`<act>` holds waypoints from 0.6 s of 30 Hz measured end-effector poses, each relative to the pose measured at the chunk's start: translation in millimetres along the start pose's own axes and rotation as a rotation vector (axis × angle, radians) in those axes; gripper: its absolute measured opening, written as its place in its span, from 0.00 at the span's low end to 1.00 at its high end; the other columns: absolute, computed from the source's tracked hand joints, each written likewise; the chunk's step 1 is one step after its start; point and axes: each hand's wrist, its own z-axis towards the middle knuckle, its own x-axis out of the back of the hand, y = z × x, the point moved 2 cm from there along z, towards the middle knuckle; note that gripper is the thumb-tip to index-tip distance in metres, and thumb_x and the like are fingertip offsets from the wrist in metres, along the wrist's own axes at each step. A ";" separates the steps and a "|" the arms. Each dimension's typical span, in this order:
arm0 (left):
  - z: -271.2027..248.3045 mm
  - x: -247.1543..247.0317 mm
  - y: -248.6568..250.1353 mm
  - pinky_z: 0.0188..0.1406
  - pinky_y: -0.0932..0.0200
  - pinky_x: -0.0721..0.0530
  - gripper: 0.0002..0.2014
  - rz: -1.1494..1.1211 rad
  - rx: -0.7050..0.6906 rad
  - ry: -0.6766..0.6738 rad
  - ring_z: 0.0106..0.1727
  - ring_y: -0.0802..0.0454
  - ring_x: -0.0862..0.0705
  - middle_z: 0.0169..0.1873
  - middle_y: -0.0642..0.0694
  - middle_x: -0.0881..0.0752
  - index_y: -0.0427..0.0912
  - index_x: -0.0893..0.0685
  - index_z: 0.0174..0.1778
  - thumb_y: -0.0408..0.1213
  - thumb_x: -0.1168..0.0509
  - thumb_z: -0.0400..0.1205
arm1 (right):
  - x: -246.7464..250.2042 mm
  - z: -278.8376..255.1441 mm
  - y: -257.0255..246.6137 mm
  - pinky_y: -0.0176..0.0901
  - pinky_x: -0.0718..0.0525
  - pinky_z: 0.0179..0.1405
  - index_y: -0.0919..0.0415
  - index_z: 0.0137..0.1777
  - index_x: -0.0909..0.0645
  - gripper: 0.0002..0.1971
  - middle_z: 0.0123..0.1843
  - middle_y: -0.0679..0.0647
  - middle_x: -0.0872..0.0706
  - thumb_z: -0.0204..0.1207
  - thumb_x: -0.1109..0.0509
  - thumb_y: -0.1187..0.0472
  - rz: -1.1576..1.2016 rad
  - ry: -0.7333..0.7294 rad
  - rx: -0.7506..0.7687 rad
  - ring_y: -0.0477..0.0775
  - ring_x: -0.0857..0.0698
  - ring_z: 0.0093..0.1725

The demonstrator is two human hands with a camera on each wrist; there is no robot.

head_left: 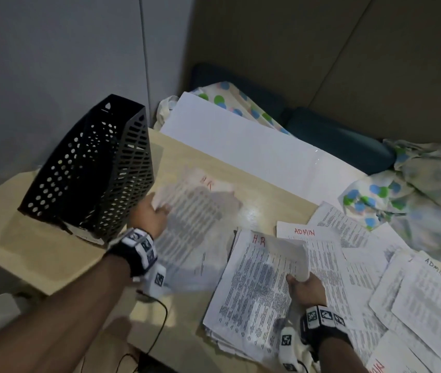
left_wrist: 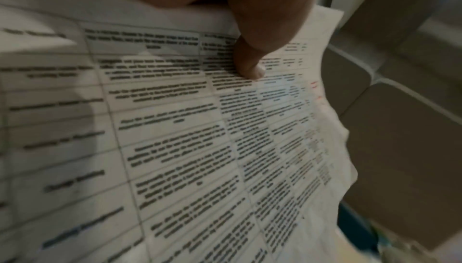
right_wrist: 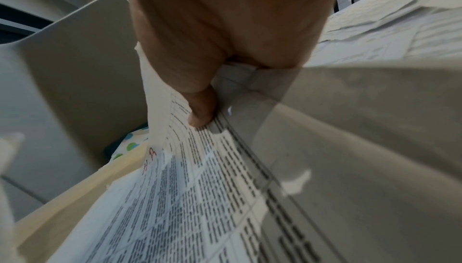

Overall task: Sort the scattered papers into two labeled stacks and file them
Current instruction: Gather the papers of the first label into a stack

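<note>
Two hands busy: right hand (head_left: 305, 288) pinching a folded sheet (head_left: 289, 258) over the HR pile (head_left: 251, 292) at the counter (head_left: 52, 254) edge; left hand (head_left: 150, 214) gripping an HR page (head_left: 195, 211) beside the black file rack (head_left: 92, 168). Likely to slide off the edge; loose ADMIN papers (head_left: 415, 289) easily mixed in.

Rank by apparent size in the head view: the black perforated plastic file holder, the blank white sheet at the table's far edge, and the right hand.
1. Blank white sheet and black perforated plastic file holder: similar apparent area, so I leave them unranked.
2. Right hand: clearly smallest.
</note>
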 end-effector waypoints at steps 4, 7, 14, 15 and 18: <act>15.4 22.2 53.2 0.58 0.53 0.20 0.16 -0.261 -0.179 -0.085 0.53 0.50 0.16 0.52 0.49 0.12 0.44 0.16 0.61 0.37 0.30 0.77 | -1.8 -2.4 -6.2 0.45 0.18 0.34 0.66 0.45 0.19 0.10 0.34 0.59 0.15 0.74 0.26 0.59 0.045 -0.034 0.010 0.62 0.15 0.37; 2.8 11.4 74.9 0.49 0.58 0.19 0.12 -0.227 -0.257 -0.231 0.46 0.51 0.15 0.44 0.50 0.13 0.45 0.15 0.55 0.38 0.28 0.77 | -8.2 -4.2 -11.4 0.49 0.15 0.37 0.65 0.42 0.17 0.11 0.33 0.55 0.15 0.73 0.25 0.56 0.114 -0.066 0.037 0.64 0.13 0.39; -28.6 -47.9 60.4 0.40 0.60 0.21 0.16 -0.138 -0.170 -0.304 0.45 0.50 0.16 0.46 0.48 0.15 0.44 0.19 0.60 0.35 0.28 0.76 | -16.3 -5.9 -24.0 0.39 0.23 0.31 0.66 0.36 0.20 0.10 0.29 0.56 0.16 0.76 0.28 0.60 0.203 -0.129 0.034 0.56 0.19 0.31; -31.9 -61.5 48.5 0.44 0.58 0.21 0.24 -0.043 -0.112 -0.334 0.51 0.45 0.16 0.53 0.46 0.16 0.41 0.23 0.67 0.36 0.27 0.76 | -17.4 -5.9 -22.8 0.41 0.22 0.33 0.65 0.34 0.20 0.10 0.28 0.56 0.17 0.76 0.29 0.64 0.227 -0.142 0.007 0.56 0.19 0.31; -42.8 -96.7 7.1 0.57 0.54 0.22 0.43 0.124 -0.042 -0.471 0.69 0.40 0.23 0.73 0.39 0.25 0.43 0.39 0.79 0.38 0.22 0.71 | -27.1 -8.9 -20.0 0.47 0.18 0.37 0.64 0.33 0.19 0.12 0.29 0.58 0.14 0.77 0.32 0.61 0.256 -0.213 -0.030 0.59 0.16 0.34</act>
